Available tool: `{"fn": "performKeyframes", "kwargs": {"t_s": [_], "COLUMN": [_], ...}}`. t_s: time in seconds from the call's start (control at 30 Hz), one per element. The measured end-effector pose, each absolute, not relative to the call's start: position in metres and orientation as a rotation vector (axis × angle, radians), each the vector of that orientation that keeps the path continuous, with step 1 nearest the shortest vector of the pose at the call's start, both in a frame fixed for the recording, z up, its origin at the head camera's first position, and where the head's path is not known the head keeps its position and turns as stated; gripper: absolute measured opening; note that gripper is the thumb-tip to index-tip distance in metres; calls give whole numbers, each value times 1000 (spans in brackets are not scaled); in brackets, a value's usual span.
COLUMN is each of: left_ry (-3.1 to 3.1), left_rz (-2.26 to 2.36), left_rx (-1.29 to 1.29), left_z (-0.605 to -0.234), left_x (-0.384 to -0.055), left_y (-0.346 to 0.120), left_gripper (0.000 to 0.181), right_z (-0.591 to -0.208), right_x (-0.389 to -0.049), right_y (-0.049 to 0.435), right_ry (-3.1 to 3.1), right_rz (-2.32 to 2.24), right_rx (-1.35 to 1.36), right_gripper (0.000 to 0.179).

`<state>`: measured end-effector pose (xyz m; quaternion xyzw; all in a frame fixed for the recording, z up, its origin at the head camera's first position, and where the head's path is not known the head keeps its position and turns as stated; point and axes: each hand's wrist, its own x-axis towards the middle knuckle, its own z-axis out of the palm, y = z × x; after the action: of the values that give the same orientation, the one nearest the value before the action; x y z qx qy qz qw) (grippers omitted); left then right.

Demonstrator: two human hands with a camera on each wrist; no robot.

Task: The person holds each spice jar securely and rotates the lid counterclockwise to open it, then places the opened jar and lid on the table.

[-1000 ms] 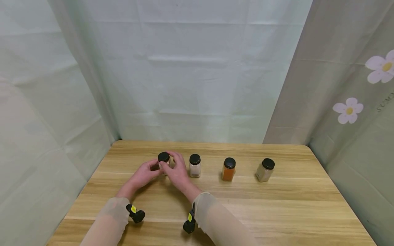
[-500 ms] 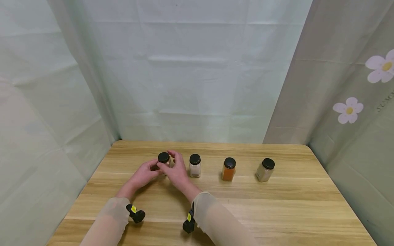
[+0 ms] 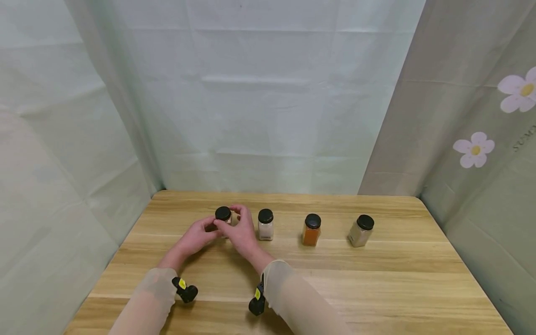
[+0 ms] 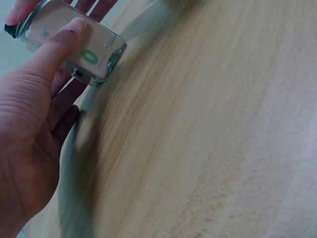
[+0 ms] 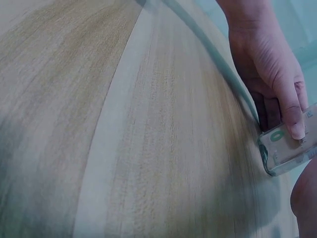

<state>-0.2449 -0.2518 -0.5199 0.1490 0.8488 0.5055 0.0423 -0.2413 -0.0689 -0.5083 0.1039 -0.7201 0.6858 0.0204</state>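
A square glass spice jar (image 4: 94, 37) with a green mark and pale contents is the leftmost in the row. My left hand (image 3: 197, 238) grips its body, the thumb (image 4: 62, 42) flat across the label and fingers behind the glass. At its black lid (image 3: 223, 213), my right hand (image 3: 243, 236) curves its thumb across the front and its index finger along the far right side. Only a blurred edge of the right hand (image 5: 308, 198) appears in the right wrist view, where the left hand (image 5: 270, 64) shows holding the jar.
To the right stand three more black-lidded jars on the wooden table (image 3: 398, 288): a white-filled jar (image 3: 265, 230) close to my right hand, an orange-filled jar (image 3: 311, 236) and a beige-filled jar (image 3: 358, 236). Pale curtains (image 3: 268, 116) hang behind and at the sides.
My right thumb has shifted slightly left across the jar's front, and the right index finger has drawn slightly right at the lid. The left hand and the other jars stay in place.
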Motion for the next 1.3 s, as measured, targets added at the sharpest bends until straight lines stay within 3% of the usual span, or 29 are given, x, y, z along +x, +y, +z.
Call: {"fn": "performKeyframes", "kwargs": {"t_s": [0.6, 1.3], "left_ry": [2581, 2586], "left_rz": [1559, 1549], "left_rx": [460, 476], "left_z": [-519, -520], "left_x": [-244, -245], "left_y": [-251, -252], "left_gripper": [51, 52], "right_z": [-508, -508], "right_x": [-241, -239], "right_y": [-66, -64], "right_ry": [-2268, -2288], "right_rz": [2016, 1954], "right_rx": [397, 438], "right_gripper": [44, 46]}}
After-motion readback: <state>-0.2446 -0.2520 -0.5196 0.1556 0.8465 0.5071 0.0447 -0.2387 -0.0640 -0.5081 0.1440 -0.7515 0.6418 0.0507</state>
